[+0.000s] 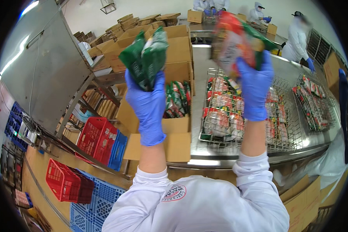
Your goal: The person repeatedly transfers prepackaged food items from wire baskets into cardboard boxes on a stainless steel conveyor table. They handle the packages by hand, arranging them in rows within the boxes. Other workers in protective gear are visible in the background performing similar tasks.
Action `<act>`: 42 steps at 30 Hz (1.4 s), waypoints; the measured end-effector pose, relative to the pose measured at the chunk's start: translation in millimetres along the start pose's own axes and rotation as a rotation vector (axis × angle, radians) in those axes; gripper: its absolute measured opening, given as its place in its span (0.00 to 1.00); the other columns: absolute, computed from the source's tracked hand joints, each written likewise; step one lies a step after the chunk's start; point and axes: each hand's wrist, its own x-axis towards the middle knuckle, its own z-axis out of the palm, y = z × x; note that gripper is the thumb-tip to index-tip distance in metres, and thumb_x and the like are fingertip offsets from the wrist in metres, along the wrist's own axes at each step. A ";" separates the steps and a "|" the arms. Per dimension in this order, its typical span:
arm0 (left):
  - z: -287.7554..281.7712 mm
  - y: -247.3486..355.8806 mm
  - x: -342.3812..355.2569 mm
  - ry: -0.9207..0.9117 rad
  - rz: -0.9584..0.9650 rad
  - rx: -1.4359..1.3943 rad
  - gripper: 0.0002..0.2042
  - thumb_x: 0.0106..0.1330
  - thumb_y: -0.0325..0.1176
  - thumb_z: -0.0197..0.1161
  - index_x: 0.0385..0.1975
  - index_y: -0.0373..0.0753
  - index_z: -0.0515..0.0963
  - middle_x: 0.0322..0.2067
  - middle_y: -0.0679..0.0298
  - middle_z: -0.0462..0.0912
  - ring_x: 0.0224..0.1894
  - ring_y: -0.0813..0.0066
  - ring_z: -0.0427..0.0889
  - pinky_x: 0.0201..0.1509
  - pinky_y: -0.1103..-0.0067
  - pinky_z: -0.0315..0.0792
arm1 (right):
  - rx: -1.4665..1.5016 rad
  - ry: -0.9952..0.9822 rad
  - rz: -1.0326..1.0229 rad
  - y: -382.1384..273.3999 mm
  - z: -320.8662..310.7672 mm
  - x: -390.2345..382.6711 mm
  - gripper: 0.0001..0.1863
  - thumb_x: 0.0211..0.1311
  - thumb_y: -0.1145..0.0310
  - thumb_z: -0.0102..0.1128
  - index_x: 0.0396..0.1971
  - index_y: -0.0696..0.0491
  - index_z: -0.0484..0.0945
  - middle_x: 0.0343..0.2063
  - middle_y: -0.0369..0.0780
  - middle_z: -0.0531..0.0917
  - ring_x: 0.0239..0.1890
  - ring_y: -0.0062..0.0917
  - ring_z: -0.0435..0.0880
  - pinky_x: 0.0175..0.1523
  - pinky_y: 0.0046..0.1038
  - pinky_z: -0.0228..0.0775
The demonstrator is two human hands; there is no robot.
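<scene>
Both my hands wear blue gloves and are raised over the work area. My left hand (145,108) is closed around the lower ends of green packets (133,62), at least two side by side. In my right hand (256,91), red and green packets (232,44) are gripped, smeared by motion; I cannot tell how many. Below and between my hands, an open carton (170,146) holds several upright red and green packets (178,98). A wire basket (203,120) under my right hand contains rows of similar packets (220,120).
Another wire basket (315,112) of packets lies farther right on the steel table (214,151). Red crates (67,183) and blue crates (98,197) stand on the floor at left. Cartons (127,25) are stacked behind. Several co-workers (295,42) stand at the far side.
</scene>
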 end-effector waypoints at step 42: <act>-105.3 -202.5 -102.7 -0.224 0.022 0.438 0.15 0.64 0.28 0.46 0.49 0.31 0.67 0.47 0.52 0.72 0.49 0.58 0.71 0.54 0.72 0.64 | -0.599 -0.100 0.864 220.4 -40.4 4.6 0.25 0.52 0.50 0.53 0.21 0.63 0.77 0.23 0.51 0.79 0.24 0.35 0.79 0.31 0.33 0.68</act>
